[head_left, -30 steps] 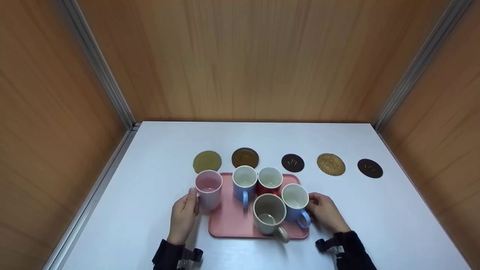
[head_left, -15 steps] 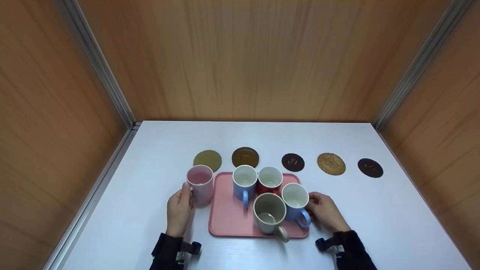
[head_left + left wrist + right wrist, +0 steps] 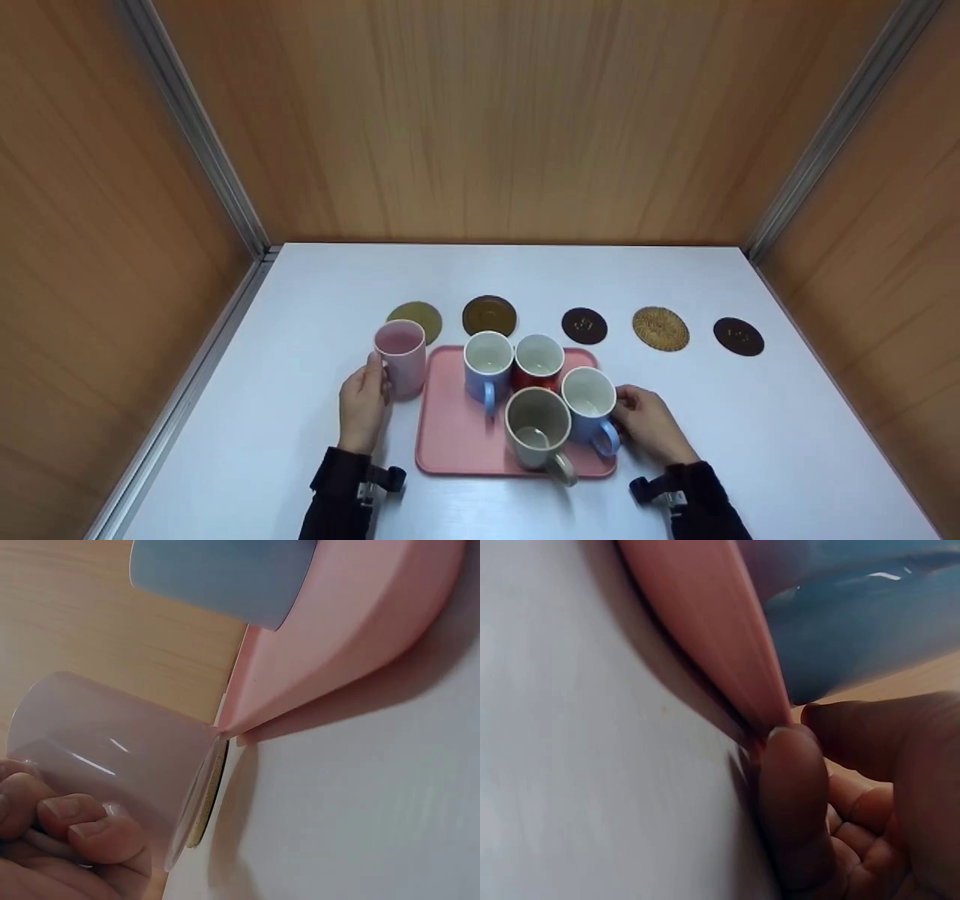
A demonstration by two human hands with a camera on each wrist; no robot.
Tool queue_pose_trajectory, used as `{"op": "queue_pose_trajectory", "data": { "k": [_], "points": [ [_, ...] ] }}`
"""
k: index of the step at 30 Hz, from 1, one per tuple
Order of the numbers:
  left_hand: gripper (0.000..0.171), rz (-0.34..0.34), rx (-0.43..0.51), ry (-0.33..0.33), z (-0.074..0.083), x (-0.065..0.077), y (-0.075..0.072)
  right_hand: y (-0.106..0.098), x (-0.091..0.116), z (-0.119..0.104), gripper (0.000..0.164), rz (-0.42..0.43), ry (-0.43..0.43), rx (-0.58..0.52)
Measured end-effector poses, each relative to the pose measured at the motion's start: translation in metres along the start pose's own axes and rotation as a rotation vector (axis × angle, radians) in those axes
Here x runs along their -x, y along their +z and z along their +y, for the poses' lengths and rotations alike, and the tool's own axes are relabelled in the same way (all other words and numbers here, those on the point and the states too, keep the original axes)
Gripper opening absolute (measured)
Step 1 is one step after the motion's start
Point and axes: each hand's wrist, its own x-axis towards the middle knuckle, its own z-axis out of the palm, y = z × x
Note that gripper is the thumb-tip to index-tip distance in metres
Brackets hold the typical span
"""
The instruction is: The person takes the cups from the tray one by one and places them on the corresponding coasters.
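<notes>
My left hand (image 3: 363,405) grips a pink mug (image 3: 405,364) by its handle, fingers curled round it in the left wrist view. The mug is upright just left of the pink tray (image 3: 457,450), and its rim overlaps the olive-green coaster (image 3: 424,315) in the head view. At the tray's right side, my right hand (image 3: 652,424) pinches the tray's edge between thumb and finger. Close to those fingertips stands a light blue mug (image 3: 589,397). Another blue mug (image 3: 486,371), a red mug (image 3: 538,360) and a grey-green mug (image 3: 536,431) also stand on the tray.
Behind the tray, a row of coasters runs rightward on the white table (image 3: 480,270): a brown one (image 3: 489,315), a dark one (image 3: 584,325), a woven tan one (image 3: 661,328) and another dark one (image 3: 739,336). Wooden panels (image 3: 480,120) enclose the back and sides.
My left hand has carried the pink mug left off the tray's left edge, then a little forward toward the olive-green coaster. My right hand has stayed at the tray's edge.
</notes>
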Motion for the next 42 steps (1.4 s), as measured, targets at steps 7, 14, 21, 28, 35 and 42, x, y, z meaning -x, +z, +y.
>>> {"op": "queue_pose_trajectory", "data": {
  "k": [7,14,21,28,35,42],
  "points": [
    [0.055,0.045,-0.034,0.012,-0.001,-0.018,0.007,-0.001,0.001,0.001,0.023,-0.017,0.009,-0.03],
    [0.057,0.073,-0.049,0.025,-0.001,-0.051,0.017,-0.002,-0.001,0.002,0.028,-0.026,-0.01,-0.05],
    [0.057,0.086,-0.065,0.034,-0.001,-0.089,0.028,-0.003,0.0,0.0,0.026,-0.023,0.001,-0.039],
    [0.062,0.057,-0.001,-0.041,-0.006,-0.105,0.032,-0.001,-0.001,0.002,0.025,-0.013,0.023,-0.035],
    [0.062,0.054,0.041,-0.048,-0.011,-0.106,0.035,0.001,-0.001,0.003,0.025,-0.032,0.022,-0.06],
    [0.06,0.053,0.043,-0.001,-0.019,-0.105,0.04,-0.002,-0.002,0.004,0.026,-0.036,-0.026,-0.075]
  ]
}}
